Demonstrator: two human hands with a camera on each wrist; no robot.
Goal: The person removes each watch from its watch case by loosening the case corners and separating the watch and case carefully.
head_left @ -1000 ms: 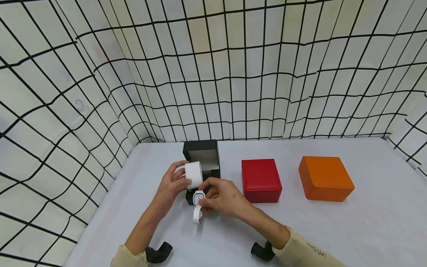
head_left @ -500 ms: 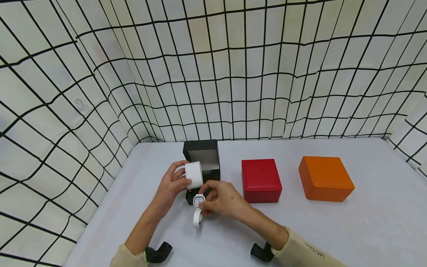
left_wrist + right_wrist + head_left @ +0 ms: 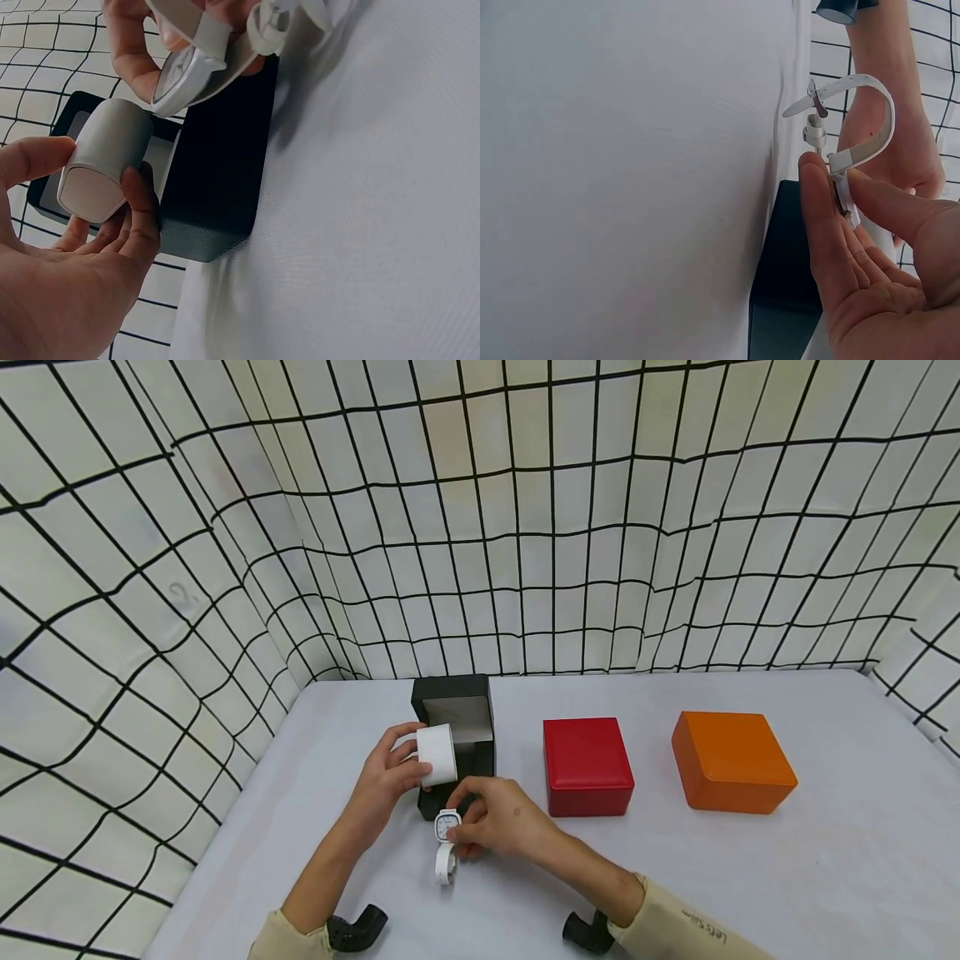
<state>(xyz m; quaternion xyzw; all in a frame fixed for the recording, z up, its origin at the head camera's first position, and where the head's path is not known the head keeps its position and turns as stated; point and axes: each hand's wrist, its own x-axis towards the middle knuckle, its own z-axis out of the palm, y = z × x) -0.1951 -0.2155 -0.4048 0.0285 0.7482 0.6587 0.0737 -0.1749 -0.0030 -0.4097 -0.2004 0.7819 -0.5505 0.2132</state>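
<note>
My left hand grips a white watch cushion over the open black watch box. In the left wrist view the cushion is a rounded roll, held between thumb and fingers. Nearer me, my right hand pinches a white wristwatch by its case, and the strap hangs down. The right wrist view shows the thumb and fingers on either side of the case, with the buckled strap curving in a loop. The watch and the cushion are apart. The box's lid stands up at the back with a grey lining.
To the right of the black box stands a closed red box, and farther right a closed orange box. All are on a white-covered table. A white wall with black grid lines rises behind and at the left.
My right hand has drawn the wristwatch a little toward me, away from the cushion. The left hand and the cushion have stayed almost in place.
</note>
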